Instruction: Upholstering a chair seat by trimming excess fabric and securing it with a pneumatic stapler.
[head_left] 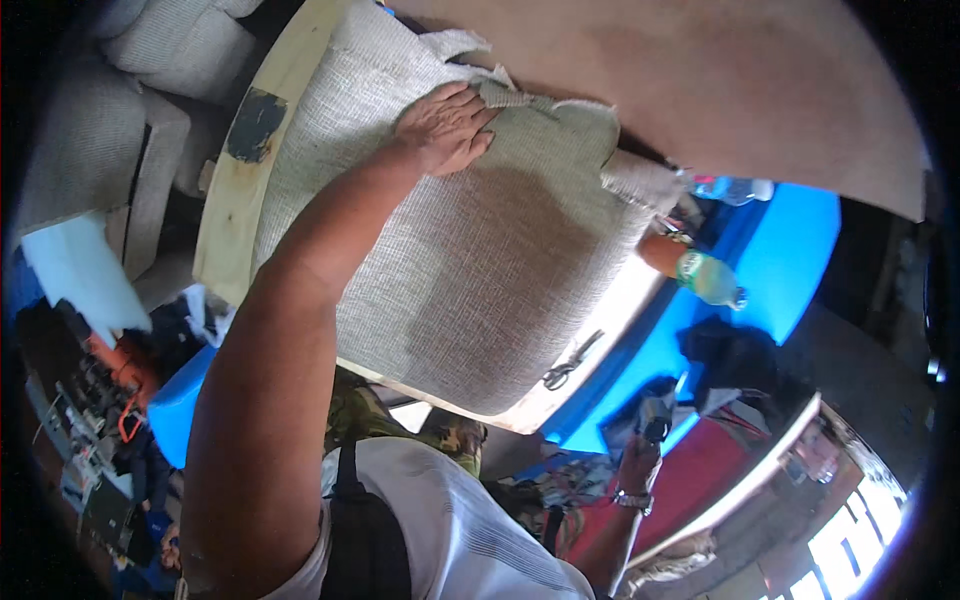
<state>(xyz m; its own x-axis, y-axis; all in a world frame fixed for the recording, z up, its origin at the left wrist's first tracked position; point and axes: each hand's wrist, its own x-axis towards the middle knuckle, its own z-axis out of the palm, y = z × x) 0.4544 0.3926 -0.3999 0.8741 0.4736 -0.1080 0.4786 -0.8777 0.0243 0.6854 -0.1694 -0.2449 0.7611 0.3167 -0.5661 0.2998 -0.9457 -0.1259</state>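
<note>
Grey-beige woven fabric (460, 270) covers a broad panel in front of me, its far edge ragged and partly folded. My left hand (448, 128) lies palm down on the cloth near that edge, fingers spread loosely. Pale wood (225, 225) shows along the panel's left side, with a dark patch on it. Down at the right, my right hand (640, 465), with a watch on the wrist, is closed around a dark gun-shaped tool (655, 420). Its exact kind is hard to make out. Dark-handled scissors (565, 370) rest on the pale strip at the panel's right edge.
A blue surface (800, 240) at the right carries a bottle of pale drink (712, 280) and a clear bottle (740, 190). Beyond the fabric is a large brown panel (690, 90). Fabric-covered cushions (90, 150) are stacked at the left, above scattered tools (90, 450).
</note>
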